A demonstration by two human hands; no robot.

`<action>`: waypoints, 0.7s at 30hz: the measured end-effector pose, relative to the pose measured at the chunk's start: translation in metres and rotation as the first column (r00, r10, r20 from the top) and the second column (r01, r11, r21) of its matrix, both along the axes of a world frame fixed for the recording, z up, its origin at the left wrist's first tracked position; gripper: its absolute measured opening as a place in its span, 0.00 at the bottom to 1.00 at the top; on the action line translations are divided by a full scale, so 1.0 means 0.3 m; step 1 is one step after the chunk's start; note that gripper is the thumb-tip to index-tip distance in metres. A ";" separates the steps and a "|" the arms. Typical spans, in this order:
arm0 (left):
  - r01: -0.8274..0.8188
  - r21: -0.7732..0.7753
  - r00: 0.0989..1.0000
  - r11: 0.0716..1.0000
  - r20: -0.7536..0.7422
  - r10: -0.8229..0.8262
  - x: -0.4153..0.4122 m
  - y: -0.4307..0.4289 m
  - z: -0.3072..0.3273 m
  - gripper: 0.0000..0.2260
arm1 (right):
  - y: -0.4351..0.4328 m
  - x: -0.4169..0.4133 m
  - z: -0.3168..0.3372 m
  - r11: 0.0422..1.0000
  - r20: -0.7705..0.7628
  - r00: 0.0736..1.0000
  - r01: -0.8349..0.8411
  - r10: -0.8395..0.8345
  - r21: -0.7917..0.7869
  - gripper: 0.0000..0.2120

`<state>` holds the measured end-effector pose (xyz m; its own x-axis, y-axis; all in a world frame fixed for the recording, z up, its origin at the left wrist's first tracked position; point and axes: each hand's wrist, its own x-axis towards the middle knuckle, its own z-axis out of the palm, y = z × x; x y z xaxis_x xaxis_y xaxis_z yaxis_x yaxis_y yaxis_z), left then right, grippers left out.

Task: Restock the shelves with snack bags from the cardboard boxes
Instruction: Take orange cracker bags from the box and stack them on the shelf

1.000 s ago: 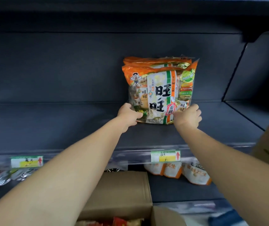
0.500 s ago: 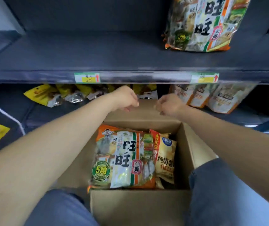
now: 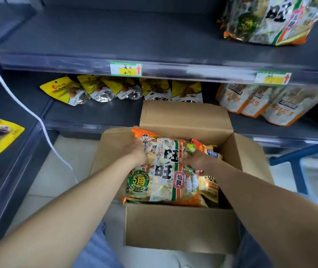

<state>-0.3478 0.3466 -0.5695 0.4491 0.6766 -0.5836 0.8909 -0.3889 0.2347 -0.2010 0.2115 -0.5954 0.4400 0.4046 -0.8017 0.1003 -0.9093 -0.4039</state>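
dark shelves (image 3: 77,35) stand behind an open cardboard box (image 3: 181,225) on the floor (image 3: 57,171). in it, the left hand (image 3: 137,154) and the right hand (image 3: 198,162) grip an orange snack bag (image 3: 165,171) by its sides.

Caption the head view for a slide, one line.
Left hand and right hand grip an orange snack bag in the cardboard box, beneath a shelf holding a matching bag.
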 end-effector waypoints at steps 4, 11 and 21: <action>-0.165 -0.134 0.976 0.977 0.119 0.181 -0.004 -0.012 -0.016 0.28 | -0.004 -0.014 -0.009 0.997 -0.084 0.994 0.074 -0.073 0.008 0.37; -0.312 -0.239 0.906 0.920 0.218 0.364 0.005 -0.017 0.013 0.29 | -0.006 -0.029 0.026 0.904 -0.280 0.883 0.416 -0.376 0.098 0.15; -0.153 0.037 0.896 0.988 0.427 0.123 0.247 -0.071 0.367 0.38 | -0.045 0.176 0.457 0.795 -0.148 0.875 0.482 -0.462 0.369 0.10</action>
<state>-0.2738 0.3254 -0.4596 0.5419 0.7807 -0.3110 0.7600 -0.2974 0.5779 -0.1484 0.1981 -0.4584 0.6221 0.4342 -0.6515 -0.3288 -0.6102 -0.7208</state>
